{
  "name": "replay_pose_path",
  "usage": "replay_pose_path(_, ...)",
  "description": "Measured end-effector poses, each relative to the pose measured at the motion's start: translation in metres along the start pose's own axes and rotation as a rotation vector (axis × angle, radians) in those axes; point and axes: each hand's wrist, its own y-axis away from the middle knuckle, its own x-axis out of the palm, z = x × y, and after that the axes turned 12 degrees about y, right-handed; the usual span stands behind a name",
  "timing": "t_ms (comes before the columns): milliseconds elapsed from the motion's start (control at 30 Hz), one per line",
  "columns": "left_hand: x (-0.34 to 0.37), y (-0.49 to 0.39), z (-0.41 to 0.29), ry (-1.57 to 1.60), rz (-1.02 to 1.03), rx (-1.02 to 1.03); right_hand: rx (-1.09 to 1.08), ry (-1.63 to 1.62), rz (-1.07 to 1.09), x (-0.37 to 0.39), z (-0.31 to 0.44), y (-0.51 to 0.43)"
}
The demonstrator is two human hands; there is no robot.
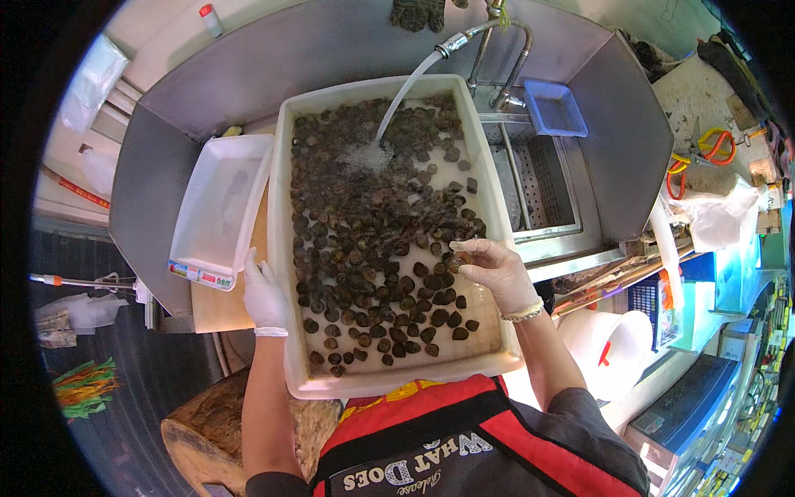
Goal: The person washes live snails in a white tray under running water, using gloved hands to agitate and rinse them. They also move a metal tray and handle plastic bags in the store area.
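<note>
A big white plastic tub (504, 298) filled with water lies before me, its bottom covered with many small dark shellfish (372, 323). Water runs from a flexible faucet hose (456, 45) into the upper part, where it foams. Over the tub's right side my right hand (497, 276), in a thin pale glove, pinches one brownish shellfish (459, 259) between thumb and fingers. My left hand (266, 298), gloved too, is beside the tub's left wall with fingers apart and nothing visible in them. Close to its fingertips is the lower corner of a smaller white tray (214, 186), which holds no shellfish.
A steel sink (543, 180) with a perforated basin lies right of the tub; a blue plastic basket (556, 109) stands above it. Scissors (714, 149) lie on the right-hand surface. A white bucket (612, 354) is at lower right, a wood block (211, 428) at lower left.
</note>
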Motion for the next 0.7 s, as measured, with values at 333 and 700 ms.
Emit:
replay_pose_path(333, -0.001, 0.0, -0.006, -0.004, -0.04, 0.007, 0.122, -0.133, 0.002, 0.001, -0.002, -0.008)
replay_pose_path(700, 0.001, 0.001, -0.004, 0.008, -0.053, 0.044, -0.134, 0.413, -0.021, 0.005, -0.021, -0.016)
